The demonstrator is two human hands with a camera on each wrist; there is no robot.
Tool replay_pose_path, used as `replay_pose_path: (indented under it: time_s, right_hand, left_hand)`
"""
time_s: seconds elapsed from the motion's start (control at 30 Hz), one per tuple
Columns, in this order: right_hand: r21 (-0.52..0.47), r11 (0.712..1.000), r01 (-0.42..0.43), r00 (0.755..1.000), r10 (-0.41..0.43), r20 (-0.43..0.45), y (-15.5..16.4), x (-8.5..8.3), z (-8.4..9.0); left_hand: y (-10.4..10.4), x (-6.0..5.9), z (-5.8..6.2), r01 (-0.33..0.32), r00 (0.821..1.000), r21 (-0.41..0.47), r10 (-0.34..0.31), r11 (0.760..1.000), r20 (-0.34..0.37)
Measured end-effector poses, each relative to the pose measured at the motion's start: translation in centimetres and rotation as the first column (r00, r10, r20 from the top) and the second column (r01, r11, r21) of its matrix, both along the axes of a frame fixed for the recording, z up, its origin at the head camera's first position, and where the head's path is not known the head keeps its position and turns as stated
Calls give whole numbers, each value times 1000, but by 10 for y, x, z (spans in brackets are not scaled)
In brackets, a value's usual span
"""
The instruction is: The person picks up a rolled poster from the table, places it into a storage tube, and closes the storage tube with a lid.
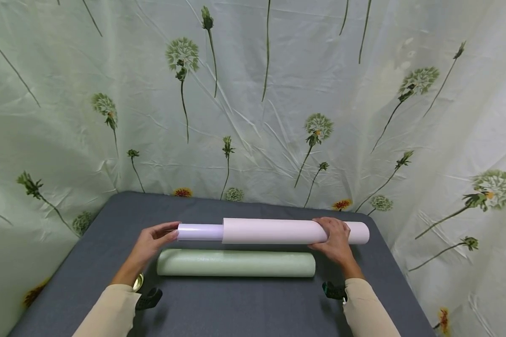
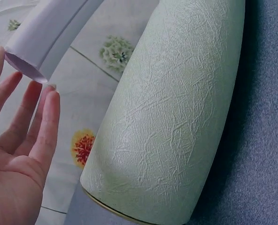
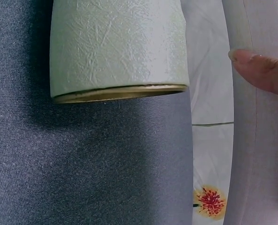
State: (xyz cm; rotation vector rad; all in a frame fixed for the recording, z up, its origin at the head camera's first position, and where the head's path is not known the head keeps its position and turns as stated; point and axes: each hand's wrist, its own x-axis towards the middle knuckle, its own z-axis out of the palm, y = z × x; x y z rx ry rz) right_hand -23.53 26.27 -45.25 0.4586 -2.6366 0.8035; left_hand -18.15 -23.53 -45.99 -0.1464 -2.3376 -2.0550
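A pink roll (image 1: pixel 270 231), perhaps wallpaper, is held sideways above the far part of the table. Out of its left end sticks a thinner, hollow lavender roll (image 1: pixel 200 232) with a lengthwise seam. My left hand (image 1: pixel 152 241) pinches this roll's open end with thumb and fingertips; the left wrist view shows them at its rim (image 2: pixel 26 70). My right hand (image 1: pixel 334 238) grips the pink roll near its right end, thumb on the near side. Nearer me, a light green textured roll (image 1: pixel 236 263), like wallpaper, lies on the table, parallel to the pink one.
The table (image 1: pixel 236 309) has a dark grey cloth cover. Behind it and at both sides hangs a pale curtain (image 1: pixel 253 117) printed with dandelions. Dark straps are on both wrists, and a gold-coloured watch (image 1: pixel 138 282) is on the left one.
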Motion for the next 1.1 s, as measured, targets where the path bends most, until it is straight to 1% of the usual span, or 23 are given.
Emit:
replay_pose_path:
  time_s: [0.2,0.3,0.47,0.67,0.87,1.1]
  right_hand:
    - [3,1000,5,1000,-5,-6,0,0,0]
    - [0,1000,2,1000,-2,-3,0,0,0]
    - [-5,1000,-11,1000,11,7,0,1,1]
    - [-1,1000,-18,1000,18,21,0,0,-1]
    - [-11,1000,-17,1000,17,4,-2,1,-1]
    - [-4,1000,-12,1000,12,9,-1,1,0]
  left_hand:
    - [2,-2,-2,14,1000,37,-15,999,11]
    - [2,-2,-3,20,1000,36,-21,999,18]
    - [4,-1,-2,15,999,15,-16,1000,32]
    - [11,-1,-1,30,999,-7,-29,1000,32]
    - [17,-2,1,32,998,-24,-31,999,46]
    - [23,-5,1,27,998,-32,-25,999,51]
